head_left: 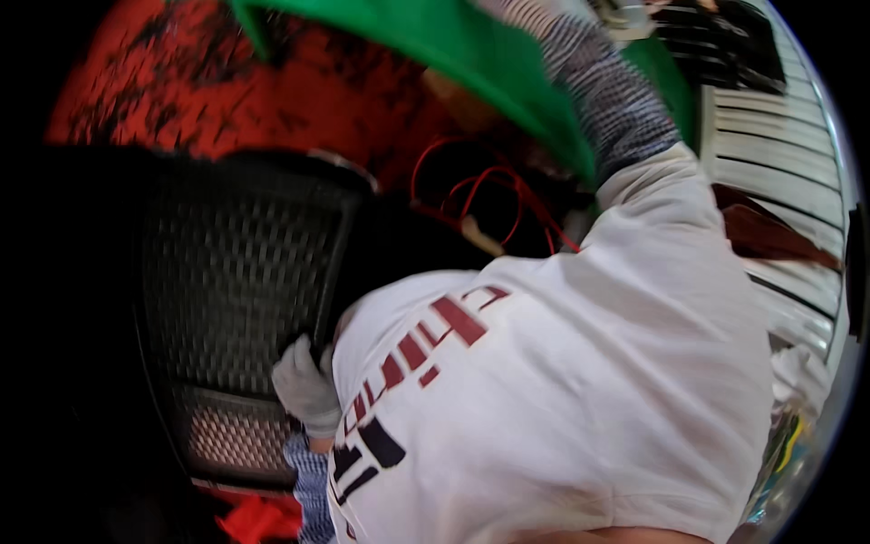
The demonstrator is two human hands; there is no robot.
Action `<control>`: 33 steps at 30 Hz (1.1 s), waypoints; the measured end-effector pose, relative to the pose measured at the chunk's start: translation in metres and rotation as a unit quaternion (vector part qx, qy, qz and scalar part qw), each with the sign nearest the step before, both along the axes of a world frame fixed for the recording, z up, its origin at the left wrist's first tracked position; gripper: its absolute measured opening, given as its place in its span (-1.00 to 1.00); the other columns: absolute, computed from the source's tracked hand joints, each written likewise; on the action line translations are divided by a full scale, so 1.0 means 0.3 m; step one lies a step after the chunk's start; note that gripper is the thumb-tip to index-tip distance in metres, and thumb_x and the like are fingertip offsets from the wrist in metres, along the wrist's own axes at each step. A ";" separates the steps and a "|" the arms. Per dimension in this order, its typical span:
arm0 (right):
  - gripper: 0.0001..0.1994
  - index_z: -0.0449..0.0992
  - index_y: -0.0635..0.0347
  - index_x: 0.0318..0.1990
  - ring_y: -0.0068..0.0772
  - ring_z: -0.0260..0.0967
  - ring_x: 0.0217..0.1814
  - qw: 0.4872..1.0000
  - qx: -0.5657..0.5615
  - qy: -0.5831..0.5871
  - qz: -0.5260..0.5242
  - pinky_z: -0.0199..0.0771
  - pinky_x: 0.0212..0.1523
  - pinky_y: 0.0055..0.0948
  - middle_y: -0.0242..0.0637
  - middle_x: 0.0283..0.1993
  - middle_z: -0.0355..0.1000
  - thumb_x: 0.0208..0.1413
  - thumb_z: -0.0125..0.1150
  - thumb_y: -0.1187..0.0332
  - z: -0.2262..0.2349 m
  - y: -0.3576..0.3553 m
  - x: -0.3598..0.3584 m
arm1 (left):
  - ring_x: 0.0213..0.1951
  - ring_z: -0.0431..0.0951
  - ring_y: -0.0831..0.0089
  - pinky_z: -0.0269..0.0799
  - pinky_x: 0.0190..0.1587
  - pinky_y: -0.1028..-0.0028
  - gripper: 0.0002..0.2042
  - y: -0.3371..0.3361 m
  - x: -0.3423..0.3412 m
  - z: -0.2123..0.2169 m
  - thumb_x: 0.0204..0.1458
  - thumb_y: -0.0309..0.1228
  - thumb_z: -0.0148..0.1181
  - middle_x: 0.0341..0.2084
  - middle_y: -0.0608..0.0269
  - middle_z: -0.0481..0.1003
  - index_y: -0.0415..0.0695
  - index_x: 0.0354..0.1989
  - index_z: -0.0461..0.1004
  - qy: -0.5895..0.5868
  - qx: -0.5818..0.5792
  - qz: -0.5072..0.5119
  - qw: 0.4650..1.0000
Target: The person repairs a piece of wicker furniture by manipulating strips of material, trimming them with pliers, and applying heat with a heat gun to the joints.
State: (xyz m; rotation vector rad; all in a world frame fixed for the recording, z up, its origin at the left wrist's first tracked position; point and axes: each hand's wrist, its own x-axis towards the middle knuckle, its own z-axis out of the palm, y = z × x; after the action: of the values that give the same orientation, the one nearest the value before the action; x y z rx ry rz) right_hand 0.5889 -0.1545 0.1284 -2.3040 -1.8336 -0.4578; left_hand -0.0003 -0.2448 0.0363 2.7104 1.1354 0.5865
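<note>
My left hand [306,388], in a pale grey glove, is beside the edge of a black woven chair [245,272]. Its fingers are loosely bent and a little apart, and I make out nothing in them. Whether it touches the chair I cannot tell. My right arm, in a blue-and-white patterned sleeve cover [616,104], stretches away over a green table or bench [435,36]. Only a blurred bit of my right hand [512,7] shows at the top edge; its fingers are cut off from view.
Dark scraps lie strewn over the red floor [199,72] at the far left. A looped red cord [517,186] hangs or lies under the green edge. To the right runs a white slatted surface [779,163] with a dark striped bag [720,41] and a brown cloth [770,231].
</note>
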 end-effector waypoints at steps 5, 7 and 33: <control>-0.67 0.54 -0.04 0.10 -0.07 0.44 0.17 0.997 -0.068 0.011 -0.023 0.53 0.14 -0.11 -0.20 0.13 0.48 0.26 0.16 0.12 0.034 -0.186 -0.193 | -0.20 0.49 0.14 0.44 -0.15 0.16 -0.61 -0.047 -0.114 -0.020 0.18 -0.16 0.31 -0.18 0.16 0.50 -0.11 0.07 0.48 0.019 0.035 -0.005 0.999; -0.70 0.58 -0.02 0.06 -0.12 0.46 0.14 0.998 -0.057 0.010 -0.018 0.53 0.13 -0.15 -0.24 0.07 0.50 0.27 0.14 0.14 0.015 -0.229 -0.214 | -0.20 0.50 0.14 0.44 -0.15 0.15 -0.61 -0.041 -0.136 -0.017 0.17 -0.17 0.31 -0.17 0.15 0.49 -0.11 0.07 0.47 0.020 0.019 -0.023 0.999; -0.44 0.60 0.13 0.13 0.01 0.47 0.23 0.827 -0.069 0.186 -0.526 0.42 0.25 -0.24 -0.06 0.18 0.53 0.15 0.24 -0.10 0.051 -1.294 0.632 | -0.13 0.52 -0.02 0.50 -0.06 0.14 -0.61 0.070 -0.142 -0.014 0.20 -0.26 0.29 -0.15 -0.06 0.49 -0.27 0.08 0.46 0.037 -0.015 -0.038 0.998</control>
State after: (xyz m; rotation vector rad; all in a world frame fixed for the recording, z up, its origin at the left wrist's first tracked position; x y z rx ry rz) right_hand 0.7784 -0.5427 0.1438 -3.0320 -0.2976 0.0514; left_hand -0.0429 -0.2237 0.0322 2.7571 1.0449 0.4574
